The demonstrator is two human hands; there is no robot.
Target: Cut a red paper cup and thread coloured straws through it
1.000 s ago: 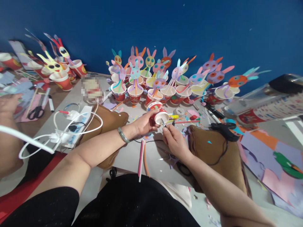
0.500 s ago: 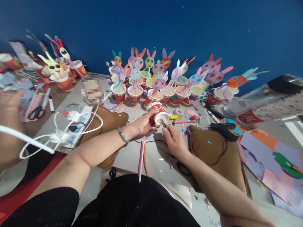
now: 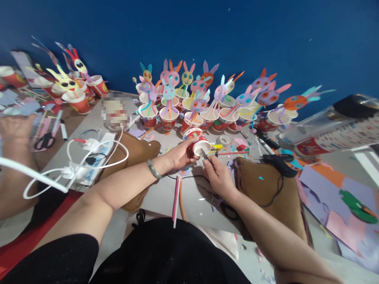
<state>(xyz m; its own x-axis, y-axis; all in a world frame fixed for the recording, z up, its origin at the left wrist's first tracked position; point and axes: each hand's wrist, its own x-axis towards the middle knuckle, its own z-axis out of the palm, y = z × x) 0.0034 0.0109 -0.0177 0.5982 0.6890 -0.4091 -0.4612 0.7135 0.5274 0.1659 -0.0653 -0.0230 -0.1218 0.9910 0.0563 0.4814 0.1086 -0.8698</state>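
My left hand (image 3: 186, 154), with a bangle on the wrist, is wrapped round a red and white paper cup (image 3: 199, 138). The cup lies tilted, one white round end turned towards me. In my right hand (image 3: 218, 173) is a dark, pointed knife (image 3: 204, 154), its tip against that white end. How deep the tip goes, I cannot tell. Just below the hands, pink, white and orange paper strips (image 3: 177, 197) hang over the table's front edge. A yellow marker (image 3: 216, 146) lies behind the cup.
Several paper cups with rabbit-faced paper figures (image 3: 168, 92) stand along the blue wall. Brown cushions (image 3: 275, 189) flank my arms. A white power strip (image 3: 97, 161) with looping cables lies left, a clear bottle (image 3: 319, 130) right. A co-worker's hand (image 3: 17, 128) is at far left.
My hands, the cup and the knife stay almost exactly where they were. The co-worker's hand at far left has shifted slightly.
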